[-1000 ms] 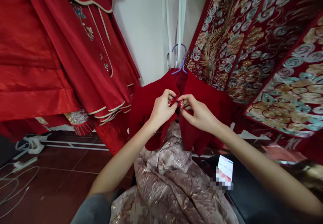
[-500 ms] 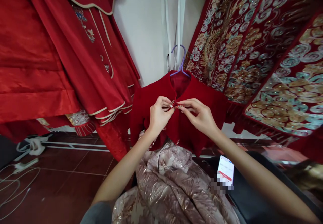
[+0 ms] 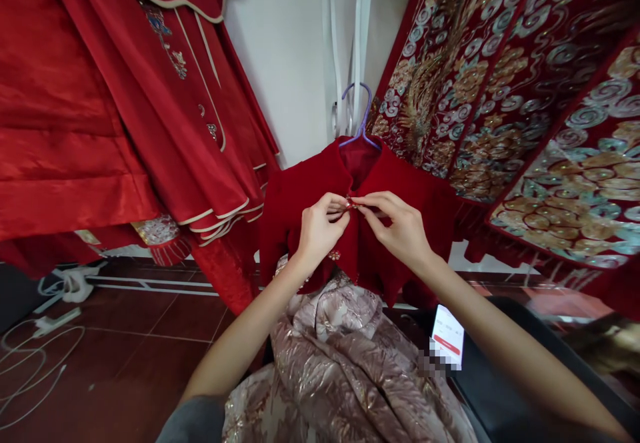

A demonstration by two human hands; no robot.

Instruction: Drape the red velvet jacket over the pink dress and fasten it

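Observation:
A short red jacket (image 3: 310,183) hangs on a purple wire hanger (image 3: 361,138), its collar parted in a V. At the front edge just below the collar, my left hand (image 3: 323,224) pinches the jacket's front fastening between thumb and fingers. From the other side my right hand (image 3: 400,224) pinches the same spot, its fingertips almost touching those of the left. The small parts between the fingertips are mostly covered. Lower on the front sits a beaded flower-shaped button (image 3: 334,255).
Shiny patterned fabric (image 3: 340,356) lies bunched below the jacket. Red garments (image 3: 165,96) hang at left, and a heavily embroidered one (image 3: 465,110) at right. A lit phone (image 3: 448,333) rests on a dark surface. White cables (image 3: 43,370) lie on the tiled floor (image 3: 145,363).
Both pinching hands have shifted slightly up relative to the jacket's lower front, and the flower-shaped button now shows more clearly below my left hand. The view has moved a little.

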